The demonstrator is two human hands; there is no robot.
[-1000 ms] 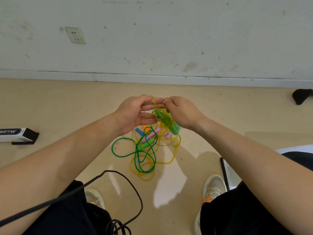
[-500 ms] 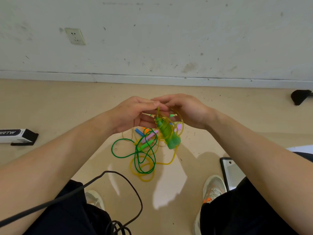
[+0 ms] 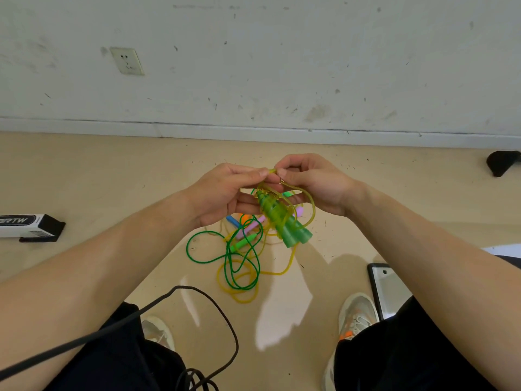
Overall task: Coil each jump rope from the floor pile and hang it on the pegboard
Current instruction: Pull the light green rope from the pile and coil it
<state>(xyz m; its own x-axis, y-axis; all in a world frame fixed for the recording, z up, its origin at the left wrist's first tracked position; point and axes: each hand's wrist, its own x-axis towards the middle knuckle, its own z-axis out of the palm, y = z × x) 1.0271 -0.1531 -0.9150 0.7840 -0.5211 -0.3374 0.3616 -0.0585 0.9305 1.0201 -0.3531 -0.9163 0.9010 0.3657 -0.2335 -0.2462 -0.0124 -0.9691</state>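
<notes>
Two translucent green handles [image 3: 284, 221] of a yellow jump rope are bundled together in mid-air, with yellow cord wound round them. My left hand [image 3: 222, 193] grips the upper end of the handles, and its thumb and forefinger pinch the cord. My right hand [image 3: 318, 184] pinches the yellow cord [image 3: 307, 198] just beside the left fingertips, and a loop of it hangs under that hand. On the floor below lies the pile [image 3: 239, 255]: a green rope, a yellow rope, and blue, pink and orange handles. No pegboard is in view.
A black cable [image 3: 214, 311] loops over the floor near my knees. A white and black box [image 3: 28, 227] lies at the left, a black object [image 3: 501, 162] by the wall at the right. A flat black-framed panel [image 3: 386, 289] lies beside my right shoe [image 3: 355, 314].
My right hand has lifted its pinch of yellow cord to meet the left fingertips above the handles. The handle bundle has tilted so its lower end points more to the right.
</notes>
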